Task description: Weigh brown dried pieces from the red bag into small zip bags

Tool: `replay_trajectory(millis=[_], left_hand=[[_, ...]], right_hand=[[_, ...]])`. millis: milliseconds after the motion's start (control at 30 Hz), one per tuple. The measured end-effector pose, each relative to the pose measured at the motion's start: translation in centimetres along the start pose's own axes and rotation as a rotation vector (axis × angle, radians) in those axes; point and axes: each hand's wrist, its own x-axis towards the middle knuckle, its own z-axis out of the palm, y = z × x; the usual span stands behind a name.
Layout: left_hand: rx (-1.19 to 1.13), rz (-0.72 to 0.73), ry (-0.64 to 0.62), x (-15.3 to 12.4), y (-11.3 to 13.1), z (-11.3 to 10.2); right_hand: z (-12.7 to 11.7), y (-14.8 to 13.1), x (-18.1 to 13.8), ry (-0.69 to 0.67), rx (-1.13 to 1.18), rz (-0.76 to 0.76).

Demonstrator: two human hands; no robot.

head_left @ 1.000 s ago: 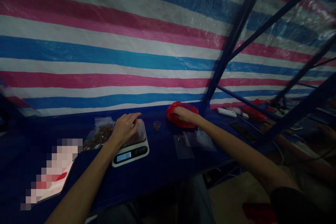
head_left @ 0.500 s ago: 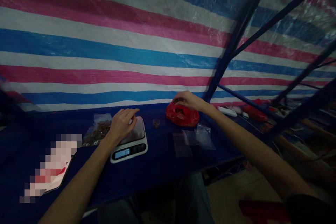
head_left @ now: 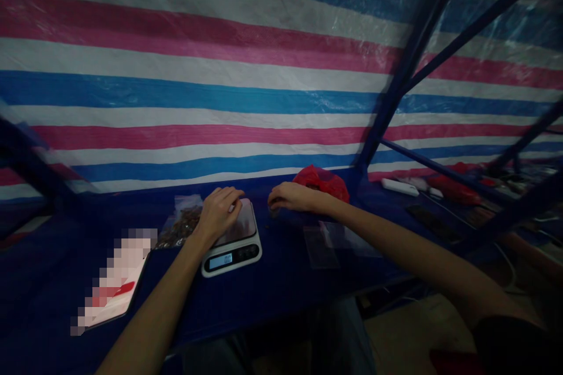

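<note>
My left hand [head_left: 220,214] rests over the left side of a white kitchen scale [head_left: 240,255]. Its fingers are loosely bent, the thumb stands apart, and nothing shows in them. The scale's display appears to read 0.0. My right hand [head_left: 290,196] has its fingertips pinched together at the top of a small clear cup [head_left: 274,212], which they partly cover. What the fingertips hold, if anything, is hidden. Behind the right wrist sits a red plastic bag [head_left: 323,179], partly covered by the hand. A clear bag of small brown pieces [head_left: 185,222] lies left of the scale.
A phone [head_left: 127,287] with a lit screen lies at the left. Clear zip bags [head_left: 321,249] lie under the right forearm. A white power strip [head_left: 400,187] and cables are at the right, near blue metal bars [head_left: 387,111]. A striped sheet [head_left: 197,94] hangs behind.
My right hand has moved left, from the red bag to the small cup. My left hand stays at the scale with its fingers a little more bent. The view has shifted slightly.
</note>
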Motion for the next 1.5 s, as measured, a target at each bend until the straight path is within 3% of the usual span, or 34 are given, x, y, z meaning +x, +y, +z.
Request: replay_trajectory(millis=[267,733,1000,1100,1233,1300,1400,1500], left_hand=[[0.019,0.027,-0.005,0.0,0.1,-0.5],[-0.022,0.064,0.022,0.2,0.2,-0.6],[-0.020,0.044,0.000,0.1,0.2,-0.5],[-0.022,0.042,0.004,0.1,0.2,-0.5],[-0.025,0.048,0.023,0.1,0.1,-0.5],[-0.024,0.067,0.035,0.1,0.2,-0.4],[-0.025,0.094,0.020,0.1,0.3,-0.2],[-0.027,0.109,0.011,0.1,0.4,-0.1]], right_hand=[[-0.9,-0.2,-0.3,-0.059,0.044,-0.035],[-2.1,-1.3,0.2,-0.179,-0.046,0.077],[-1.8,-0.3,0.2,-0.108,-0.096,0.069],[-2.8,-0.1,-0.7,-0.005,-0.149,0.089],[-5.5,0.9,-4.5,0.251,-0.218,0.321],[-6.2,2.0,-7.0,0.282,-0.236,0.472],[-5.4,3.8,-9.8,0.063,-0.173,0.564],[-3.0,4.9,-10.1,-0.118,-0.167,0.553]])
